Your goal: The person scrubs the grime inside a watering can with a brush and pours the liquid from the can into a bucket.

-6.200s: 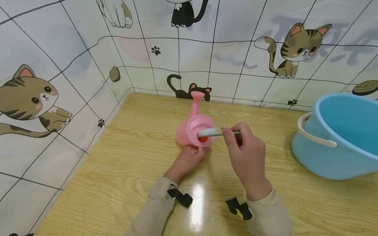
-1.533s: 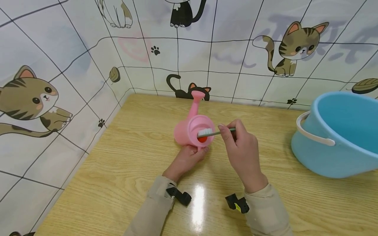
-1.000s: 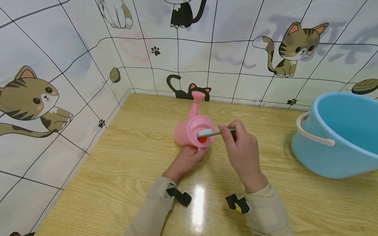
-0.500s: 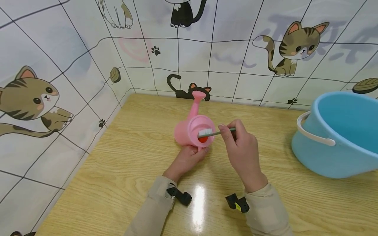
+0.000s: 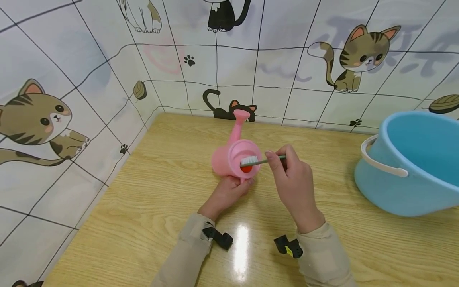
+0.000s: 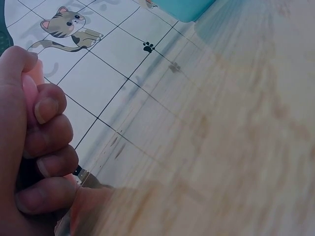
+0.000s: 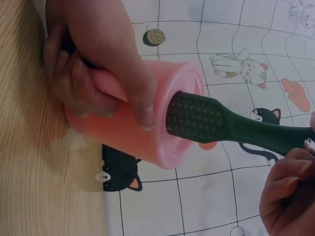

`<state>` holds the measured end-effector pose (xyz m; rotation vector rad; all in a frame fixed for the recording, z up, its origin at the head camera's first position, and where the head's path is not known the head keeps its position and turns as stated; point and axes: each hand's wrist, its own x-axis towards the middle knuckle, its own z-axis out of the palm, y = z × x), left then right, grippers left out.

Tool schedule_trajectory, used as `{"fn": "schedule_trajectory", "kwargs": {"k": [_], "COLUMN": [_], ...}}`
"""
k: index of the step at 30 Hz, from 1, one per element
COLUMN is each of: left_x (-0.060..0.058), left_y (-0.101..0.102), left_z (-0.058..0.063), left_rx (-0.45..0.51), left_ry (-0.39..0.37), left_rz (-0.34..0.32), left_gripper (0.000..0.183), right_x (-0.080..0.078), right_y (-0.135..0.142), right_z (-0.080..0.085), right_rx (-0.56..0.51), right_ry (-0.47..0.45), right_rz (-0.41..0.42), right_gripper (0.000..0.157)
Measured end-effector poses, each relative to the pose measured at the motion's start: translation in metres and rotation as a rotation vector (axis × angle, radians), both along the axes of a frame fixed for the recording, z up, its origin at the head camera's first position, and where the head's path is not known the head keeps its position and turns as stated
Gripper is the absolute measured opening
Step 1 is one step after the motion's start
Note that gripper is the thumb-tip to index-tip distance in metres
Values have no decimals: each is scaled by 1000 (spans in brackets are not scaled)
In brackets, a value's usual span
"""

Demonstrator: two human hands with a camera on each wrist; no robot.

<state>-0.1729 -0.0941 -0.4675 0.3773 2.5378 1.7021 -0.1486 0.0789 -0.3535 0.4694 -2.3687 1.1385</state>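
Observation:
A pink watering can (image 5: 220, 162) lies on the table, its mouth facing me and its spout toward the wall. My left hand (image 5: 226, 195) grips its handle from below; in the left wrist view, curled fingers (image 6: 49, 140) wrap a pink handle. A toothbrush (image 5: 264, 161), dark green with white bristles, is pinched by its handle between thumb and fingers of my right hand (image 5: 295, 183). Its head is at the can's mouth, bristles up in the head view. In the right wrist view its bumpy back (image 7: 197, 118) shows. Below it sits an orange-red thing (image 5: 246, 169), mostly hidden.
On the right stands a light-blue bucket (image 5: 394, 187) with a white handle (image 5: 381, 165). A wall (image 5: 279, 71) covered in cat drawings and grid lines closes off the back and left of the wooden table (image 5: 154, 199).
Since the oldest frame, my right hand has shifted a little left and the toothbrush handle now slopes up toward it. Over the last second and a half, hands and can look still.

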Motion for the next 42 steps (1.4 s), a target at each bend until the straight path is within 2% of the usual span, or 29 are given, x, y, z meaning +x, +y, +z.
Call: {"fn": "schedule_trajectory", "kwargs": {"k": [9,24,36,42], "left_x": [-1,-1,-1,-1], "left_y": [0,0,0,0], "left_z": [-2,-1,1,-1], "left_rx": [6,-9,-42,-36], "left_ry": [25,-4,20,11], "left_rz": [-3,3,13,13], "left_gripper": [47,48,48,48], "right_x": [0,0,-1,-1], "right_y": [0,0,-1,-1], "right_z": [0,2,1,1], "right_rx": [-8,-5,-3,-5], "right_ry": [-20,-36,-23,-31], "right_rz": [-5,0,9,9], "right_gripper": [25,26,24,25]}}
